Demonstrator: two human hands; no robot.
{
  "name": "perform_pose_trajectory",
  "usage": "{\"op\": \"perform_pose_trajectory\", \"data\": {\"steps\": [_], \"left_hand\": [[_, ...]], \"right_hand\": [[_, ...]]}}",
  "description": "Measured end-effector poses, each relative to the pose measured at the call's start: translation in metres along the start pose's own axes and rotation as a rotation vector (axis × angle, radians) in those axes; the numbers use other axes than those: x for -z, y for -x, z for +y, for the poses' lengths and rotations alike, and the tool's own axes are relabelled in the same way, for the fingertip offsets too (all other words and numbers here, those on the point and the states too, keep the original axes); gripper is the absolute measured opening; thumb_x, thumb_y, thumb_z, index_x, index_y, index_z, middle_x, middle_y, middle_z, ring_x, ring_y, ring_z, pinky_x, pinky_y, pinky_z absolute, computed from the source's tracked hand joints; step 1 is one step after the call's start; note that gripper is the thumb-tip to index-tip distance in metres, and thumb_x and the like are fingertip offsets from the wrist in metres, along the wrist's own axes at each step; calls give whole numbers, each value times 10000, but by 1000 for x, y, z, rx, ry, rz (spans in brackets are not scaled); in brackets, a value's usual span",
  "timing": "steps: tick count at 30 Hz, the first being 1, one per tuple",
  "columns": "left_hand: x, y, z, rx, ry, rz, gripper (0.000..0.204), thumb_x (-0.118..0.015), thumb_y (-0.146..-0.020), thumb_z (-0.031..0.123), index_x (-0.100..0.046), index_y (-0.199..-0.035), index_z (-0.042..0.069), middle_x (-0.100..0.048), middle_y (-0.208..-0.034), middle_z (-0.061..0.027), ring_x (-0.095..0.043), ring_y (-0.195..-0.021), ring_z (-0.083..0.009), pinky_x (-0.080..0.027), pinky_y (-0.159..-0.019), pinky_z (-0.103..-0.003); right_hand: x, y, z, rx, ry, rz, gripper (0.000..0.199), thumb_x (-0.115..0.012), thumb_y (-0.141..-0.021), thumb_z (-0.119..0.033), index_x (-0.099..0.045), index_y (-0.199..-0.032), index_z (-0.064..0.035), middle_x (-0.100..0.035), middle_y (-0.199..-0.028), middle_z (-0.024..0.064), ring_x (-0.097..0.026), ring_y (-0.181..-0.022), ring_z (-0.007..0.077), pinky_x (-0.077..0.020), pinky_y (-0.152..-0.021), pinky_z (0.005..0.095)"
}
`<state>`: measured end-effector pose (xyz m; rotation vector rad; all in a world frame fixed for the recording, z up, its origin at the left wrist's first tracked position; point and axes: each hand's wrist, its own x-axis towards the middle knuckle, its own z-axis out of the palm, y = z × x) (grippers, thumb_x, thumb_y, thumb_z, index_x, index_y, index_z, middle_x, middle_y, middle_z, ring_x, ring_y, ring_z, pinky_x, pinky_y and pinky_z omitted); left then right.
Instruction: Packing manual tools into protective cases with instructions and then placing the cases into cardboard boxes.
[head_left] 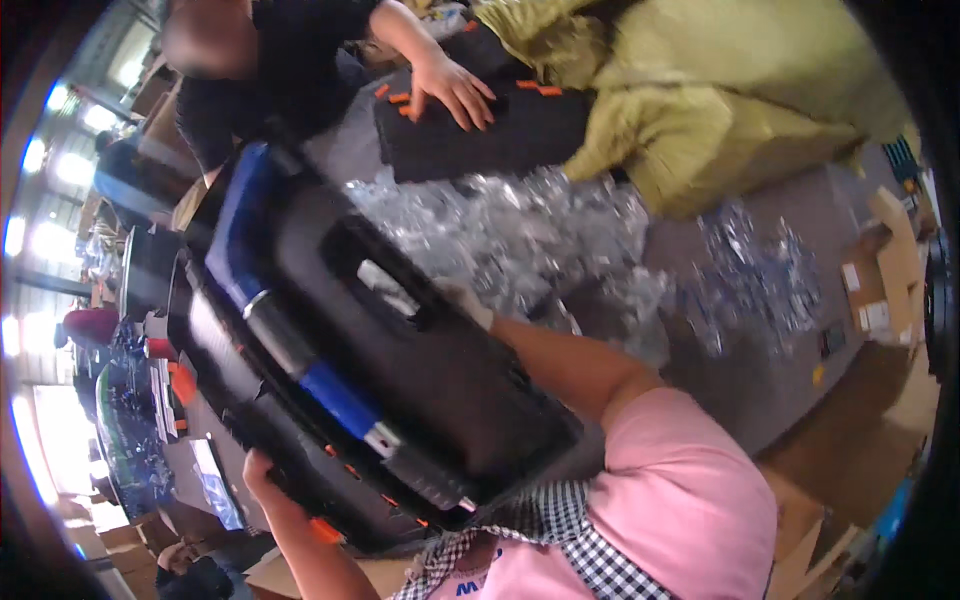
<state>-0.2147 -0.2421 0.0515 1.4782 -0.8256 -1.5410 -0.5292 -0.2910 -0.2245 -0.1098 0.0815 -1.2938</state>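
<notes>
A large, bulky black plastic case [420, 340] with a blue and silver bar along it is held up, tilted, in front of my chest. My left hand [259, 472] is closed on its lower left edge. At its right side, my right hand [470, 303], in what looks like a pale glove, grips the edge, with the fingers mostly hidden by the case. Small orange pieces [330, 452] show along the lower side of the case. Beyond it lie crumpled clear plastic bags [540, 235] on the grey table [720, 390].
Across the table a co-worker's hand [450, 92] rests on a black panel [530, 130] with orange tabs. Yellow-green sacks [720, 120] lie at the far right, near more clear bags [755, 275]. Cardboard [900, 265] stands at the right edge. Another person sits at lower left.
</notes>
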Motion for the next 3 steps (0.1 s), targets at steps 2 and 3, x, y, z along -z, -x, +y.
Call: {"op": "perform_pose_trajectory", "data": {"steps": [2,3], "left_hand": [[-2,-2,3,19,-136,-73,583,-531,-658,237,-562,-1217,73,-610,-910,-62,-610,-805,-222,-529,-734,-348],[-31,-1,2,34,-241,-190,599,-535,-648,220,-547,-1230,77,-601,-913,-54,-604,-807,-211,-522,-715,-330]], "right_hand": [[-37,87,6,503,1109,41,457,-768,-749,-265,-650,-1114,-16,-677,-985,78,-625,-942,152,-488,-918,369],[-37,115,2,521,1124,80,457,-768,-749,-265,-650,-1114,-16,-677,-985,78,-625,-942,152,-488,-918,369]]}}
